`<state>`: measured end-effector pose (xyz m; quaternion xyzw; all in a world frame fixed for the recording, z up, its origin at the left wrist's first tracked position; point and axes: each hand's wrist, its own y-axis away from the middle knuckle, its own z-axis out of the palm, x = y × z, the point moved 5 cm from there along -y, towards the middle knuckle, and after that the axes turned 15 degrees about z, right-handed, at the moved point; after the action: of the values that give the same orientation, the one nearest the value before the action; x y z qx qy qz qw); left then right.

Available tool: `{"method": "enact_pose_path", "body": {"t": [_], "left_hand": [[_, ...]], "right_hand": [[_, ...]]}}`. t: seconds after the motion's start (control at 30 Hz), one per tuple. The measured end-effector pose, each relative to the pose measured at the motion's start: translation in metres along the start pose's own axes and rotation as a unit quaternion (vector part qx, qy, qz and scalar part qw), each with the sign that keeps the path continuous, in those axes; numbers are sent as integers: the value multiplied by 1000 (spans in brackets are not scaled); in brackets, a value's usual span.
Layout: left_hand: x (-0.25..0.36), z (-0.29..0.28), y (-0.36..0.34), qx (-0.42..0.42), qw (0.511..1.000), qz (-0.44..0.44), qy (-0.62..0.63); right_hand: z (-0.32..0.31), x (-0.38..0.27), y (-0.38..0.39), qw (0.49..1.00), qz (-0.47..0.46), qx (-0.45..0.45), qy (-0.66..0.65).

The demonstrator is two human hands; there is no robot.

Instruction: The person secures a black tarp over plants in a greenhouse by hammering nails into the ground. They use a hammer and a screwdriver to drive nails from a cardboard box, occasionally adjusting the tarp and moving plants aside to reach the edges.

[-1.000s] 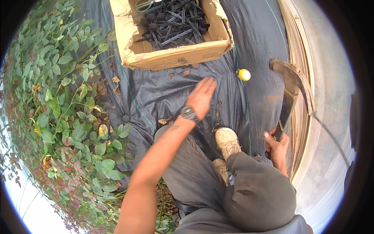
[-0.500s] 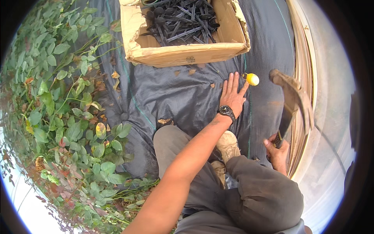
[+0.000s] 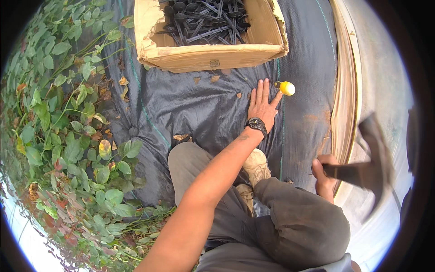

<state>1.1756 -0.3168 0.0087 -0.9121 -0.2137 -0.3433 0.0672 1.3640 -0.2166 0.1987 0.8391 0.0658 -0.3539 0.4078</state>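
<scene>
The person's left hand (image 3: 263, 108) lies flat below the box (image 3: 213, 59), toward its right front corner, fingers straight and a little spread; nothing shows in its grasp, though the palm's underside is hidden. Its index fingertip is at or just beside a rounded yellow-and-white thing (image 3: 287, 88), just below that corner; whether they touch is unclear. The right hand (image 3: 325, 177), well below and to the right of the box, is closed round the handle of a hammer (image 3: 358, 174), whose head is blurred. A blow landing near the yellow-and-white thing could strike the outstretched fingers, while rucks in the black sheet (image 3: 208, 109) below the box might let a planted palm slide. The box, its far side out of view, holds a loose heap of black spikes (image 3: 204, 25) with round heads; its torn left edge could give way if knocked, spilling some.
</scene>
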Motion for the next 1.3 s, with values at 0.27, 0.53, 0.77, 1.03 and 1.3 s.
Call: {"method": "enact_pose_path", "body": {"t": [0.27, 0.53, 0.77, 1.03, 1.3], "left_hand": [[-7, 5, 7, 9, 1000, -7, -16], [-10, 14, 6, 6, 999, -11, -34], [-7, 12, 4, 29, 999, 1, -31], [-17, 9, 13, 30, 999, -23, -25], [-7, 12, 2, 13, 999, -7, -29]], "right_hand": [[7, -4, -2, 984, 163, 12, 65], [2, 38, -36, 963, 148, 16, 224], [-3, -1, -10, 994, -98, 9, 54], [10, -11, -14, 987, 111, -47, 108], [2, 47, -67, 976, 112, -19, 188]]}}
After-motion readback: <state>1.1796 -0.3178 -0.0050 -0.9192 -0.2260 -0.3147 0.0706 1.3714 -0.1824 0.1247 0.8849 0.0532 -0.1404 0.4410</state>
